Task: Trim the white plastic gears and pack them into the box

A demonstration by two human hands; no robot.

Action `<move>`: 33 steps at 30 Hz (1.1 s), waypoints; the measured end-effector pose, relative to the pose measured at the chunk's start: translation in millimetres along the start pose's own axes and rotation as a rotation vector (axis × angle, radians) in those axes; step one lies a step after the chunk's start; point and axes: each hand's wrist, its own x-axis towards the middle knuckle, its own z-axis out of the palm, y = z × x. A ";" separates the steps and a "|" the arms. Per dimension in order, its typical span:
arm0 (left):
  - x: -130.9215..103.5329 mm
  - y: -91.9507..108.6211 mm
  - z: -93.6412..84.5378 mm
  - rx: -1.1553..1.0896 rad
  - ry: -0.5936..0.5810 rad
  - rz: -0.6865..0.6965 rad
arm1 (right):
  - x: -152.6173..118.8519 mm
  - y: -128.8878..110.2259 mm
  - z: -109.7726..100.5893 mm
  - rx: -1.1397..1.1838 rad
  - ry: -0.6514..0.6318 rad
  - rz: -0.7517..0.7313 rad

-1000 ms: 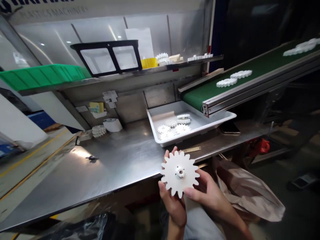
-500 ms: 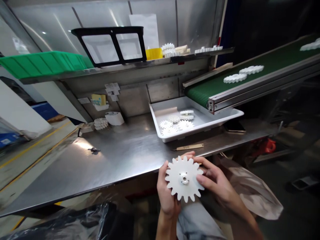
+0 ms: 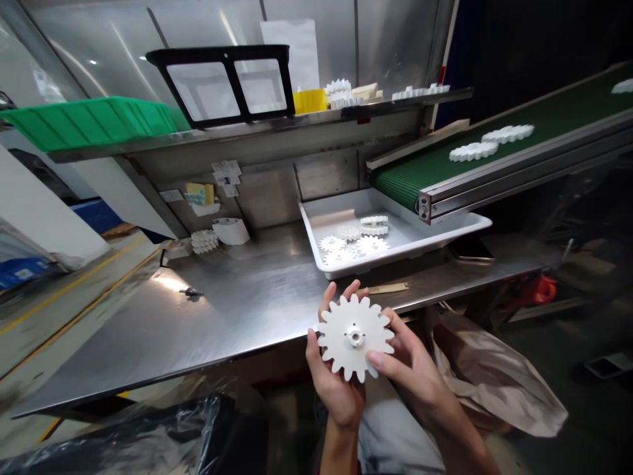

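A white toothed gear (image 3: 341, 333) with a small hub hole faces up between my hands, just off the table's front edge. My right hand (image 3: 415, 369) grips it at the right side, thumb on its face and fingers behind. My left hand (image 3: 336, 389) is under and behind the gear, palm up, with its fingers spread around the left and far rim. Beyond it, a white tray (image 3: 395, 259) on the metal table holds several white gears (image 3: 373, 244). A flat wooden-coloured tool (image 3: 390, 287) lies in front of the tray, partly behind my left fingers.
A green conveyor belt (image 3: 430, 170) carrying white gears slopes down over the tray. On the shelf are a green bin (image 3: 99, 124), a black frame (image 3: 239, 86) and a yellow box (image 3: 310, 101). A small dark object (image 3: 192, 292) lies at the table's left. A brown bag (image 3: 504, 376) hangs at right.
The gear has shifted slightly left and up in the view. My left fingers have spread, and my right thumb sits further in on its face. The view has shifted slightly.
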 end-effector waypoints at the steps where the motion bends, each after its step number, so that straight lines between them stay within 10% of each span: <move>1: 0.1 0.7 -1.3 0.003 0.003 0.008 | 0.1 -0.3 0.2 -0.021 -0.011 0.004; 12: 5.7 22.1 -12.4 0.040 -0.040 -0.211 | 3.8 -6.4 -26.7 -0.090 -0.130 0.042; 18: 3.9 13.4 -8.0 -0.034 -0.031 -0.055 | 0.9 1.5 4.6 0.098 0.075 0.009; 23: -0.4 12.2 -6.7 -0.014 0.035 0.010 | -0.6 5.2 21.8 0.013 -0.005 0.027; 33: 0.0 35.5 -8.2 0.164 -0.060 -0.075 | 1.5 -6.9 -16.0 -0.047 -0.048 0.013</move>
